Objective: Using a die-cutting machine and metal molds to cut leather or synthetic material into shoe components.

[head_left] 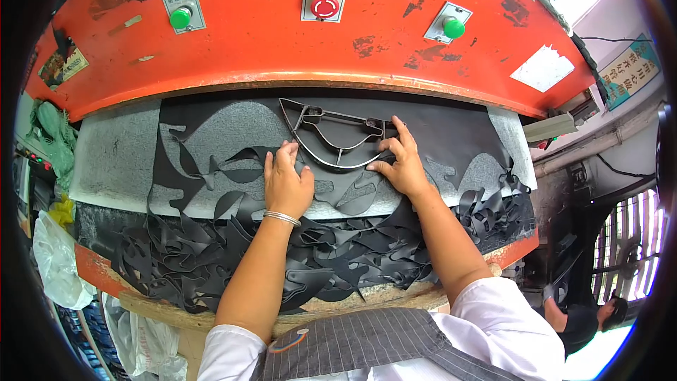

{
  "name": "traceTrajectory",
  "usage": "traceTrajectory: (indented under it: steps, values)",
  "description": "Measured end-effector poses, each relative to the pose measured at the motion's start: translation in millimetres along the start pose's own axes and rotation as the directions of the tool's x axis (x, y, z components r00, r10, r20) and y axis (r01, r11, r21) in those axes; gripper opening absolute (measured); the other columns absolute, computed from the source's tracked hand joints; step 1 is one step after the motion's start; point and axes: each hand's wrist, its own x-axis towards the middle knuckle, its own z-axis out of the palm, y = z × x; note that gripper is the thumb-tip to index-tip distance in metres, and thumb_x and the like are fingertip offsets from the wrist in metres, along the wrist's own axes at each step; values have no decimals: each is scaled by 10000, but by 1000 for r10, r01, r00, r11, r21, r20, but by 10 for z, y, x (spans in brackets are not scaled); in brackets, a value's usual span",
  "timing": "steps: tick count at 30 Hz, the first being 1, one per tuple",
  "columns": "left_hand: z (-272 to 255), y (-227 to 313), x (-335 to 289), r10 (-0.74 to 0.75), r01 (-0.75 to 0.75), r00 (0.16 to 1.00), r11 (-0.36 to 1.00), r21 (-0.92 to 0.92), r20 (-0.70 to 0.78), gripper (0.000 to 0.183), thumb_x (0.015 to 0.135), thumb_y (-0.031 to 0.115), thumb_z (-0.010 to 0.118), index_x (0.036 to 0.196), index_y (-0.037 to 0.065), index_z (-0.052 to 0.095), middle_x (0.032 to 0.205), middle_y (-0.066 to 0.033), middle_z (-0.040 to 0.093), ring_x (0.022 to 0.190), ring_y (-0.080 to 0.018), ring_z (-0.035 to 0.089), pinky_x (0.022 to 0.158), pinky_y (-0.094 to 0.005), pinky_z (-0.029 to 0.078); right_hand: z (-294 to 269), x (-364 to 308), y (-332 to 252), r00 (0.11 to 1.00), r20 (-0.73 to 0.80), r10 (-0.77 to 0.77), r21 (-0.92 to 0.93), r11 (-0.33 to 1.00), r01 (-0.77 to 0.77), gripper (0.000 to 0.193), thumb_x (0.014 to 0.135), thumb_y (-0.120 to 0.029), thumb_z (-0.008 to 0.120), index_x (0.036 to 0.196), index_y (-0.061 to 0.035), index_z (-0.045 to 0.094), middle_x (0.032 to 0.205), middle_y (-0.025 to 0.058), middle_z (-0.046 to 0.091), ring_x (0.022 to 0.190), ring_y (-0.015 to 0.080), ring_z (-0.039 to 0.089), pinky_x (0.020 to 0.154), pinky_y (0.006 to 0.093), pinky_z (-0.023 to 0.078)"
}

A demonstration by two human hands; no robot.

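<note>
A curved metal cutting die (339, 166), an open steel outline with cross braces, rests on a black leather-like sheet (451, 127). My right hand (403, 160) grips the die's right end, the thumb at its lower curve and the index finger at the upper corner. Beside the die's left lower edge is my left hand (288, 182), its fingers bent but apart, tips down on the cut sheet. I cannot tell whether those fingertips touch the die. Curved cut-outs in the sheet show the grey-white cutting board (116, 152) underneath.
Tangled black offcuts (317, 261) heap along the near edge. Beyond the sheet rises an orange press (240, 35) with two green buttons (180, 18) and a red emergency stop button (324, 5). Plastic bags (60, 261) hang at left. Another person (589, 324) is at far right.
</note>
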Motion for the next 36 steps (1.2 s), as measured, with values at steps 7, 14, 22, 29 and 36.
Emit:
traceTrajectory:
  steps: [7, 14, 22, 29, 36]
  values:
    - [-69, 19, -100, -16, 18, 999, 998, -62, 32, 413, 820, 92, 578, 1186, -3, 411, 1285, -222, 584, 1346, -286, 427, 1168, -463, 153, 23, -81, 17, 999, 27, -40, 32, 999, 39, 452, 582, -268, 881, 905, -101, 613, 1480, 215, 333, 1298, 529, 349, 1041, 574, 344]
    - [-40, 42, -76, 44, -42, 999, 997, 66, -17, 492, 802, 124, 604, 1231, -3, 399, 1307, -206, 571, 1289, -297, 483, 1161, -451, 168, -67, -22, -44, 995, 17, -101, -75, 992, 102, 526, 630, -334, 854, 1062, -145, 623, 1476, 228, 332, 1282, 537, 359, 1048, 573, 331]
    - [-886, 126, 132, -77, 1, 942, 974, -226, -326, 177, 908, 149, 615, 1021, 17, 647, 1059, -128, 653, 1008, -232, 623, 897, -342, 477, -955, 98, -397, 781, -599, -180, -160, 982, 103, 643, 816, -375, 729, 1323, -58, 492, 1404, 235, 388, 1289, 401, 384, 1059, 479, 315]
    - [-2184, 491, 415, 301, -163, 782, 944, 287, -546, 296, 976, 202, 507, 770, -8, 543, 757, -140, 528, 701, -300, 514, 668, -393, 418, -1544, 807, -820, 419, -774, -476, -449, 878, 168, 541, 884, -339, 661, 1341, -112, 481, 1473, 209, 298, 1373, 387, 249, 1106, 550, 172]
    - [-1536, 785, -1028, 234, -223, 956, 971, 80, -177, 281, 893, 205, 623, 682, 37, 544, 704, -142, 541, 647, -311, 545, 602, -399, 438, -1266, -700, -1014, 763, -377, -525, -166, 849, 502, 431, 722, -99, 737, 1130, -98, 597, 1110, 147, 587, 1031, 344, 559, 871, 477, 437]
